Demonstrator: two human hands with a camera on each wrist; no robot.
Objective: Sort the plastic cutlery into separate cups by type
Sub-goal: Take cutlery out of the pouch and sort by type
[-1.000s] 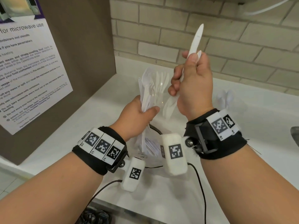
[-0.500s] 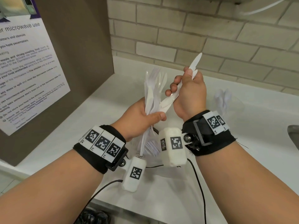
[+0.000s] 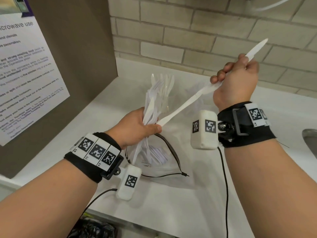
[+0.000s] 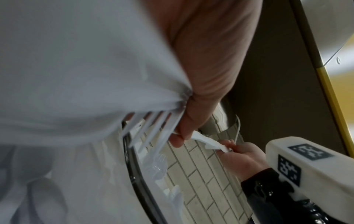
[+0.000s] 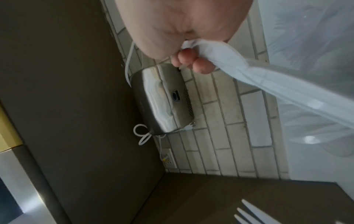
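My left hand (image 3: pixel 145 125) grips a bundle of white plastic cutlery (image 3: pixel 154 100), mostly forks, upright over the counter; fork tines (image 4: pixel 149 125) show below its thumb. My right hand (image 3: pixel 236 74), raised to the right, holds white plastic knives (image 3: pixel 192 100) in its curled fingers (image 5: pixel 191 60). One knife end points up and right toward the wall. The lower knife tip reaches down to my left thumb. A clear cup (image 3: pixel 169 97) stands behind the bundle, hard to make out.
A clear bag (image 3: pixel 154 157) with a black edge lies under my left hand and holds more white cutlery. A brown panel with a notice (image 3: pixel 25 74) stands left. The brick wall (image 3: pixel 188 31) is behind, a sink edge (image 3: pixel 310 143) far right.
My right hand has swung right and away from the left hand, drawing a knife out of the bundle. The left hand has held its place with the bundle.
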